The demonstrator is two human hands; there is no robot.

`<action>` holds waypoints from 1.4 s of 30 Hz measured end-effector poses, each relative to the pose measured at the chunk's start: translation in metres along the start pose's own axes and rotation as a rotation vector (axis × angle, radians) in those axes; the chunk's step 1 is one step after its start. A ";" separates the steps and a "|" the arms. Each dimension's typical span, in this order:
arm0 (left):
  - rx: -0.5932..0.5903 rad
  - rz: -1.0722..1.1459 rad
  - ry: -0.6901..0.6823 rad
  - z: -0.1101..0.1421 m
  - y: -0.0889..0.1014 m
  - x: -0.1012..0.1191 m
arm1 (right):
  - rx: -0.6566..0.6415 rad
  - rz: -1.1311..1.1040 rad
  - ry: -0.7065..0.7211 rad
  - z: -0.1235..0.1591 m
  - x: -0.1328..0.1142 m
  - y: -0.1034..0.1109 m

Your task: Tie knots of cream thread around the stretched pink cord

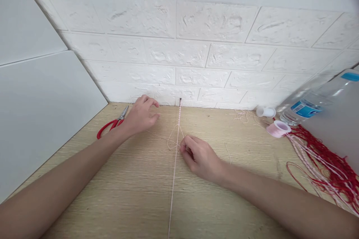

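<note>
A pale pink braided cord (pixel 179 115) runs from a small dark point at the foot of the wall, and a long straight strand (pixel 173 183) continues from it toward me. Just below the braid, a thin thread (pixel 168 140) makes a loose loop left of that strand. My right hand (pixel 200 157) pinches the thread right of the strand, thumb and forefinger together. My left hand (pixel 143 114) hovers left of the braid, fingers curved and apart, with nothing visible in it. Beside the left wrist lie red-handled scissors (pixel 113 123), partly hidden by the arm.
At the right stand a clear water bottle (pixel 307 108), a white spool (pixel 266 112) and a pink thread spool (pixel 278 129). Red cords (pixel 331 157) and pink ones are heaped there. Thread scraps (pixel 245 115) lie near the white brick-patterned wall (pixel 190 54). A white panel (pixel 47 108) borders the left.
</note>
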State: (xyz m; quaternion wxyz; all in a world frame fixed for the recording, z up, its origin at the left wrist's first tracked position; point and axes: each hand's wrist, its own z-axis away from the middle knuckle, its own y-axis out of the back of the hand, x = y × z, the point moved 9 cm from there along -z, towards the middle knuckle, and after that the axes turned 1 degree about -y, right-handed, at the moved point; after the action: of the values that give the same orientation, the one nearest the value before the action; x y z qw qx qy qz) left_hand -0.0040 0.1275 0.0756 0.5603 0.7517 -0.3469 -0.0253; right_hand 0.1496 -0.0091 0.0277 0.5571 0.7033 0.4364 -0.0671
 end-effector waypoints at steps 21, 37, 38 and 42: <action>-0.900 0.262 -0.070 0.042 -0.056 0.023 | 0.053 0.041 -0.177 0.001 0.017 0.002; -0.930 0.278 -0.156 0.045 -0.058 0.041 | -0.003 0.092 -0.137 -0.006 0.020 0.002; -0.928 0.272 -0.162 0.045 -0.057 0.041 | 0.000 0.090 -0.138 -0.006 0.019 0.003; -0.933 0.271 -0.175 0.046 -0.056 0.044 | 0.015 0.106 -0.149 -0.006 0.020 0.004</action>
State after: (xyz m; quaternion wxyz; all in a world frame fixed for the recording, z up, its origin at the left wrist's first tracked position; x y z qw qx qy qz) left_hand 0.0374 0.0728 0.0255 0.8041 0.3640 -0.4390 -0.1676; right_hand 0.1627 0.0065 0.0213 0.5854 0.7227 0.3555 -0.0932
